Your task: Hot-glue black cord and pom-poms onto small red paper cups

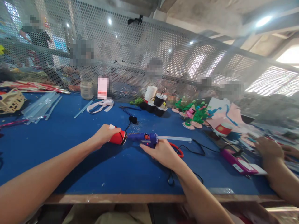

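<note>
My left hand is closed around a small red cup tilted on its side, its black-rimmed end facing right. My right hand grips a blue hot glue gun. The gun's nozzle meets the cup's black-rimmed end; whether it touches I cannot tell. A clear glue stick sticks out from the back of the gun. Just behind the cup lies a black fuzzy piece, with a thin black stem running down toward the cup.
Black-and-white cups stand at the back beside pliers. Clear glue sticks and white ribbon lie left. Green pipe-cleaner plants stand right. A purple power strip and cords lie near a co-worker's hand.
</note>
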A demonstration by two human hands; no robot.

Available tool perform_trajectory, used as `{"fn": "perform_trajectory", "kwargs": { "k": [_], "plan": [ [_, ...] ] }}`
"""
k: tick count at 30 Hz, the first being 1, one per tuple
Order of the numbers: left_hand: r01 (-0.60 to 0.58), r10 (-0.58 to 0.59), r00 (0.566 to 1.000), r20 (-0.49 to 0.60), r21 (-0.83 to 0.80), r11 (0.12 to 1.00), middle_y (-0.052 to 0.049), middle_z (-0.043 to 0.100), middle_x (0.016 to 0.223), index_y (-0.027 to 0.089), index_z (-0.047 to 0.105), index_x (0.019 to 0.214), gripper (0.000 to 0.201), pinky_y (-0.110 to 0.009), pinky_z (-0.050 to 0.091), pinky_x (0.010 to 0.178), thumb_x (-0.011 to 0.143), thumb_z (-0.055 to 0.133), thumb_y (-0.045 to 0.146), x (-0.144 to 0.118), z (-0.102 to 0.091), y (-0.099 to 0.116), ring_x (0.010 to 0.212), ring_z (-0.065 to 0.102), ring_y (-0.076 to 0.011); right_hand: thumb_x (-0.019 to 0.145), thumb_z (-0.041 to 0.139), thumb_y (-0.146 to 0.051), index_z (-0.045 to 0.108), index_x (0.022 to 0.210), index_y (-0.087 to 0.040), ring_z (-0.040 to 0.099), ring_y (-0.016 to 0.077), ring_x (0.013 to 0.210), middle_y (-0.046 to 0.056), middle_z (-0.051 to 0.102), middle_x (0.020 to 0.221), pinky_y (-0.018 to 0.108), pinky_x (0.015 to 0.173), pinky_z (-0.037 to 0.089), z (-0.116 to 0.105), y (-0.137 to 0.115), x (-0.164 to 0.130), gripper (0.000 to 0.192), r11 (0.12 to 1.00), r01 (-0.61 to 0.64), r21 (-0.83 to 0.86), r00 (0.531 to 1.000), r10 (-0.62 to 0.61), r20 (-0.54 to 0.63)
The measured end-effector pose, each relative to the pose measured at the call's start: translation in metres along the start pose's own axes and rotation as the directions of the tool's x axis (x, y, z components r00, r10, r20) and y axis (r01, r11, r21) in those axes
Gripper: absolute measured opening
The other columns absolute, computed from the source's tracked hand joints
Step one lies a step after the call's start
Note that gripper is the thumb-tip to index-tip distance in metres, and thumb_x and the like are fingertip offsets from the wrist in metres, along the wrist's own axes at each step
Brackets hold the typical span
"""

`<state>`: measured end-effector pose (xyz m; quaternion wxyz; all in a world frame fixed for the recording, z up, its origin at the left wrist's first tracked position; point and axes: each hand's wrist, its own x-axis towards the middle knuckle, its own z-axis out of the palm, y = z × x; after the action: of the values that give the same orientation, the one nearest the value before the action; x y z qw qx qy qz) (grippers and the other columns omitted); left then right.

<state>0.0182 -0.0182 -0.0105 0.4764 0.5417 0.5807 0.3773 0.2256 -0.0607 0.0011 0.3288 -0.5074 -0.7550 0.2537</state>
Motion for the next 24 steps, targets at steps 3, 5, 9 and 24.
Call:
{"fn": "perform_trajectory", "kwargs": {
  "k": [3, 5, 9, 24],
  "plan": [
    [0.004, -0.004, 1.000, -0.003, 0.015, 1.000, 0.006, 0.041, 0.039, 0.017, 0.047, 0.048, 0.029, -0.025, 0.021, 0.046, 0.058, 0.058, 0.042, -0.0005, -0.0002, 0.0002, 0.041, 0.036, -0.0099, 0.069, 0.054, -0.030, 0.050, 0.056, -0.018, 0.039, 0.0101, 0.045, -0.004, 0.043, 0.047, 0.023, 0.045, 0.032, 0.0010, 0.0008, 0.0000, 0.018, 0.997, 0.032, -0.068, 0.999, -0.033, -0.007],
    [0.011, -0.011, 1.000, -0.007, 0.031, 0.999, 0.006, 0.040, 0.040, 0.017, 0.046, 0.048, 0.030, -0.024, 0.021, 0.046, 0.058, 0.057, 0.043, -0.0009, -0.0004, 0.0007, 0.042, 0.036, -0.0098, 0.070, 0.053, -0.029, 0.051, 0.056, -0.017, 0.039, 0.0099, 0.046, -0.004, 0.044, 0.048, 0.022, 0.045, 0.032, 0.0013, 0.0004, -0.0002, 0.018, 0.991, 0.076, -0.110, 0.997, -0.077, -0.007],
    [0.022, -0.022, 1.000, 0.005, 0.021, 1.000, 0.006, 0.040, 0.041, 0.017, 0.045, 0.049, 0.031, -0.024, 0.021, 0.047, 0.058, 0.056, 0.044, -0.0013, -0.0003, 0.0015, 0.043, 0.035, -0.0095, 0.073, 0.050, -0.026, 0.050, 0.056, -0.017, 0.041, 0.0102, 0.049, -0.002, 0.047, 0.051, 0.022, 0.049, 0.033, 0.0017, 0.0001, -0.0014, 0.020, 0.962, 0.187, -0.200, 0.981, -0.195, -0.023],
    [0.011, -0.011, 1.000, -0.002, 0.010, 1.000, 0.005, 0.043, 0.041, 0.016, 0.049, 0.051, 0.029, -0.024, 0.021, 0.047, 0.058, 0.057, 0.042, 0.0020, -0.0004, -0.0022, 0.042, 0.037, -0.0099, 0.075, 0.052, -0.024, 0.047, 0.057, -0.018, 0.046, 0.0106, 0.051, -0.001, 0.054, 0.057, 0.022, 0.051, 0.033, 0.0029, 0.0046, -0.0015, 0.020, 0.931, 0.253, -0.264, 0.963, -0.268, -0.023]
  ]
}}
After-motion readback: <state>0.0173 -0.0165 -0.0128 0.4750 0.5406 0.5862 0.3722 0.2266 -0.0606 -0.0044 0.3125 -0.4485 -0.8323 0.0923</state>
